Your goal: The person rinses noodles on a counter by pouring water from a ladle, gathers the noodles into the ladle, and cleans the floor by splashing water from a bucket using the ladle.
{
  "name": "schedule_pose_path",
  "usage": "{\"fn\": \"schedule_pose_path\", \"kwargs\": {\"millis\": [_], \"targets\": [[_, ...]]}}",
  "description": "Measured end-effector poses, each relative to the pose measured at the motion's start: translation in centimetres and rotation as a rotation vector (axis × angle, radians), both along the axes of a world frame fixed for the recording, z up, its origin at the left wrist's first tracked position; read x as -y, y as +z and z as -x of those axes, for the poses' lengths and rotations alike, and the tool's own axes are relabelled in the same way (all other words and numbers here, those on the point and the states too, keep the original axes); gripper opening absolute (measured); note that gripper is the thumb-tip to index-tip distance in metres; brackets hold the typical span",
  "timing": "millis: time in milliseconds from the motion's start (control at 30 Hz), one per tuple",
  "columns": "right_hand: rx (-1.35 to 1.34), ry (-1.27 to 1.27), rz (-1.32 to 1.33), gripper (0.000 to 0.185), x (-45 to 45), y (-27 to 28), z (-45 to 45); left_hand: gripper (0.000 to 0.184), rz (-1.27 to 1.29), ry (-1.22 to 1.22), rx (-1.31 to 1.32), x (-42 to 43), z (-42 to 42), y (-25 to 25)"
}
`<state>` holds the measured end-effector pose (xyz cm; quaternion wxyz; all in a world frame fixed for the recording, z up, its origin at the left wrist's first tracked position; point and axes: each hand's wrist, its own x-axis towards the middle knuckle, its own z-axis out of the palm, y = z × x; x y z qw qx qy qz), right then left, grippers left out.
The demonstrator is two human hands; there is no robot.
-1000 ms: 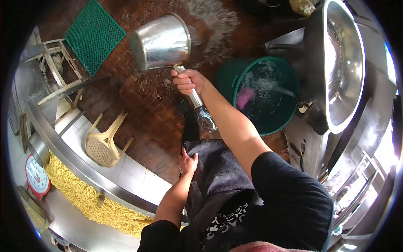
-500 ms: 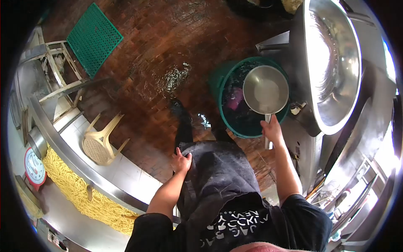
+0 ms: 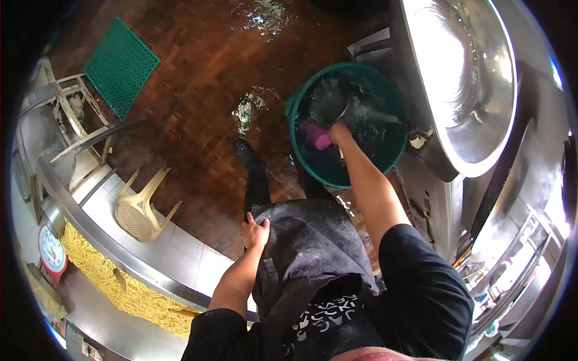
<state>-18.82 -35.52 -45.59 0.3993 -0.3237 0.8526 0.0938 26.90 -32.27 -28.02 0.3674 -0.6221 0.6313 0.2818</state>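
Note:
My right hand (image 3: 340, 133) reaches down into a green tub (image 3: 294, 135) of water, closed round the handle of a metal saucepan. The saucepan (image 3: 332, 103) is tilted and partly under the water, so much of its bowl is hard to make out. Beside the hand in the water is a pink object (image 3: 322, 141), its kind unclear. My left hand (image 3: 256, 231) rests against the dark apron (image 3: 313, 234) at my thigh, fingers apart, holding nothing.
A large steel basin (image 3: 481, 96) stands right of the tub. To the left are a beige plastic chair (image 3: 137, 215), a green mat (image 3: 122, 67), and a steel counter with yellow noodles (image 3: 120, 286) and a dial scale (image 3: 52, 249). The brick floor (image 3: 198, 102) looks wet.
My right hand has moved forward and left, lowering the saucepan from above the tub into the water. The left hand stays at the apron. The view has shifted slightly.

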Motion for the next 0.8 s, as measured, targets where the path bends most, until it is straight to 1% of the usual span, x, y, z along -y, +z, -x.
{"fn": "schedule_pose_path", "kwargs": {"millis": [33, 67, 100, 133, 167, 233, 267, 333, 400, 467, 533, 600, 667, 733, 800], "targets": [[0.02, 0.046, 0.062, 0.039, -0.3, -3.9, 0.7, 0.087, 0.0, -0.004, -0.001, -0.4, -0.1, -0.4], [0.041, 0.091, 0.124, 0.037, -0.9, -6.0, 0.9, 0.088, -0.061, 0.043, 0.01, -0.2, 0.1, 0.0], [0.056, -0.081, 0.102, 0.036, -0.1, -4.3, 0.7, 0.088, -0.056, 0.038, 0.01, -0.6, 0.0, -0.3], [0.07, -0.252, 0.078, 0.034, 2.4, -0.1, 0.5, 0.088, -0.051, 0.034, 0.009, -1.0, -0.3, -0.7], [0.083, -0.423, 0.052, 0.033, 3.6, 2.4, 0.2, 0.088, -0.048, 0.03, 0.009, -1.4, -0.6, -0.9], [0.127, -0.382, -0.013, 0.033, 1.7, -1.9, 1.7, 0.087, -0.061, 0.056, 0.017, -1.4, -0.2, -0.4], [0.115, -0.384, -0.017, 0.034, 1.5, -2.5, 1.6, 0.087, -0.065, 0.071, 0.022, -1.4, -0.1, -0.3], [0.053, -0.419, -0.005, 0.035, 0.7, -3.3, 0.9, 0.087, -0.053, 0.052, 0.006, -1.4, -0.3, -0.6], [-0.049, -0.484, 0.145, 0.038, 0.2, -1.5, -0.4, 0.087, -0.046, 0.034, 0.003, -1.3, -0.4, -0.6], [-0.151, -0.545, 0.407, 0.043, -2.0, 1.9, -2.7, 0.087, -0.047, 0.023, 0.013, -1.1, -0.2, -0.5], [-0.082, -0.505, 0.328, 0.047, -4.3, 3.0, -2.7, 0.087, -0.038, 0.01, 0.002, -0.6, 0.0, -0.2], [-0.105, -0.452, 0.491, 0.045, -5.1, 8.7, -3.5, 0.087, -0.04, 0.026, -0.007, 0.0, 0.1, 0.3], [0.004, -0.544, 0.475, 0.052, -5.7, 13.6, -3.5, 0.087, -0.053, 0.073, -0.021, 0.9, 0.6, 1.2], [-0.015, -0.513, 0.405, 0.05, -4.5, 20.4, -3.9, 0.087, -0.054, 0.097, -0.03, 1.4, 0.5, 1.3], [-0.032, -0.454, 0.376, 0.048, -3.3, 25.3, -4.7, 0.088, -0.043, 0.104, -0.032, 1.6, 0.1, 0.7]]}}
